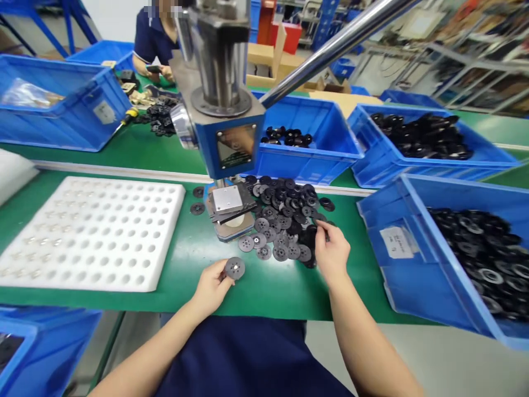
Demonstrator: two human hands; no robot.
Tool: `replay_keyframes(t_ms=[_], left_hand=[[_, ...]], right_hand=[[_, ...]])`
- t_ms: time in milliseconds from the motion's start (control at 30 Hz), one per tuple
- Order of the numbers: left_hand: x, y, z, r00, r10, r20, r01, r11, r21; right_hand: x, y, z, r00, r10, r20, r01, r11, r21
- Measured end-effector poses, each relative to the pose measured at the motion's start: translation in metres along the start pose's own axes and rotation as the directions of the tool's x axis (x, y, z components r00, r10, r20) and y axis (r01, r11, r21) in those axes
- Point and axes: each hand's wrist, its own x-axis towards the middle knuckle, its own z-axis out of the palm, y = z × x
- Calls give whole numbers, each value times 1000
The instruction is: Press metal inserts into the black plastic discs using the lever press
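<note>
The left hand [211, 286] pinches a small, stiff, light-looking black plastic disc [235, 268] by its rim above the green table [264, 286], while the right hand [332, 253] closes on the black disc pile [285, 220].

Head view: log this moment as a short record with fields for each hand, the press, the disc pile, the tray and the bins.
left hand: pinches one black disc just above the green table
right hand: grip on discs at the pile's right edge
pile: loose black discs, right of the press base
press: blue, lever up to the right; fixture below
tray: white foam, rows of holes, left
bins: blue, discs inside, right and behind
other person: seated across the table
</note>
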Motion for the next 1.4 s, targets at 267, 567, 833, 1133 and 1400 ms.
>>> replay_keyframes(t_ms=[267, 567, 833, 1133, 1400], left_hand=[[-4, -13, 5, 996, -87, -6, 86, 989, -117], [-3, -12, 2, 999, -41, -5, 40, 997, -59], [-4, -12, 4, 999, -46, 4, 46, 996, -79], [-3, -12, 4, 999, -43, 7, 44, 994, -99], [-2, -9, 2, 998, 55, 40, -57, 998, 35]], right_hand=[[-96, -78, 23, 950, -198, 243, 105, 931, 349], [-96, -101, 18, 920, -230, 318, 133, 945, 298], [-103, -98, 15, 878, -252, 407, 153, 953, 260], [-107, -100, 22, 939, -111, 324, 83, 992, 101], [-82, -106, 11, 942, -160, 295, 61, 946, 319]])
